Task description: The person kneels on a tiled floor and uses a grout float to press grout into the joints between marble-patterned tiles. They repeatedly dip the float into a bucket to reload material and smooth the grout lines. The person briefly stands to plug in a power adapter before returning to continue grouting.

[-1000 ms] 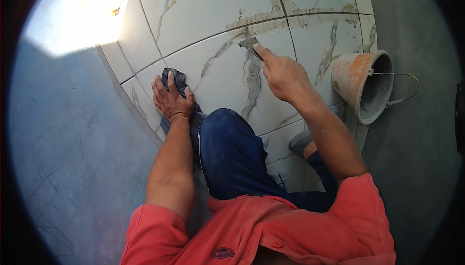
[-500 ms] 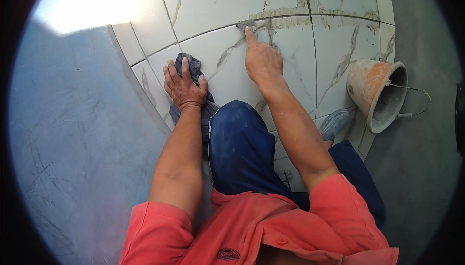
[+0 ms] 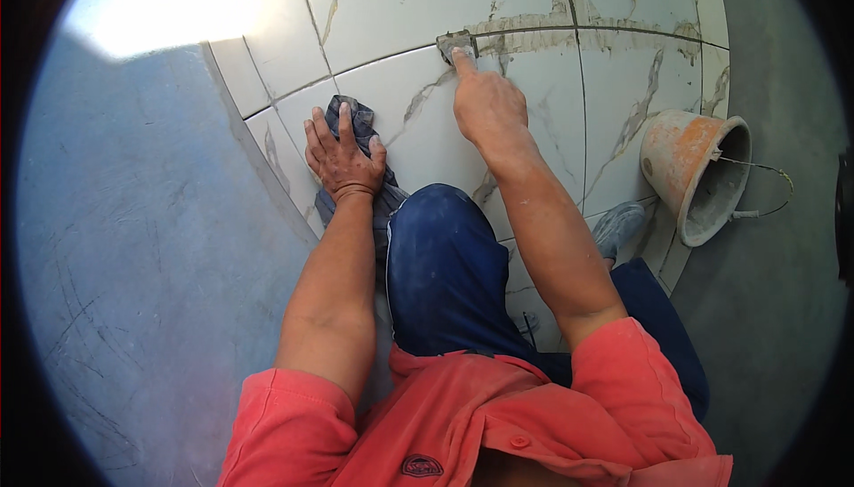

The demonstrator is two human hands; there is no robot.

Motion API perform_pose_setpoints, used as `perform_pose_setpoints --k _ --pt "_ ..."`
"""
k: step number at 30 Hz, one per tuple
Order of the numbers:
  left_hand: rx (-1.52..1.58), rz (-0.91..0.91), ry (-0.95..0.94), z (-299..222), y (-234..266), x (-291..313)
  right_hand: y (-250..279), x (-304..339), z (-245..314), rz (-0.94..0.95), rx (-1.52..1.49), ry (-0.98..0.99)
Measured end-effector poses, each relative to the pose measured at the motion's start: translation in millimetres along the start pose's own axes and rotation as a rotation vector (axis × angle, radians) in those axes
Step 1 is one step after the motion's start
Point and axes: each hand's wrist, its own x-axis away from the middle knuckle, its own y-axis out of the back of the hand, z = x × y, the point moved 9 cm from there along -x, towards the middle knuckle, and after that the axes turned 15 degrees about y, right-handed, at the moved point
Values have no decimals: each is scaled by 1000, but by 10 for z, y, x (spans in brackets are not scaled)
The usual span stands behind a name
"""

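My right hand (image 3: 491, 106) grips a small flat scraper (image 3: 457, 44) smeared with grey grout, its index finger stretched along it. The scraper rests on the joint line between white marble-patterned tiles (image 3: 418, 96); its lower part is hidden by the hand. Wet grout streaks (image 3: 525, 21) run along the joint to its right. My left hand (image 3: 345, 156) lies flat with fingers apart on a crumpled dark grey cloth (image 3: 358, 122), leaning on the tiles.
A grout-stained orange and grey bucket (image 3: 683, 162) lies tipped on its side at the right, its wire handle (image 3: 765, 167) hanging out. My bent knee (image 3: 440, 247) is between my arms. Bluish bare floor (image 3: 151, 220) borders the tiles on the left.
The scraper has tilted slightly, so more of its face shows, and my right hand has turned a little with it. My left hand stays on the cloth. The whole view has shifted slightly.
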Motion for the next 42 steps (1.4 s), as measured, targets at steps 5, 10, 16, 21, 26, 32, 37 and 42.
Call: perform_pose_setpoints --k 5,10,16,21,26,32,37,42 --pt "3 -4 -2 12 19 -5 141 125 36 47 21 11" --pt "20 -9 -9 -38 8 0 192 -101 2 0 45 5" --pt "8 0 5 19 25 -7 199 141 -98 63 31 -28" --pt "23 -9 -1 -29 -19 -12 251 -24 -181 1 52 -43" --pt "25 -10 -18 4 10 5 128 127 -104 34 29 -38" --pt "23 -20 1 -9 2 0 -22 -103 240 -5 25 56" --pt "24 -26 -14 21 7 -3 -271 95 211 19 54 77" --pt "33 -26 -15 -29 -6 5 -128 -116 275 -99 46 96"
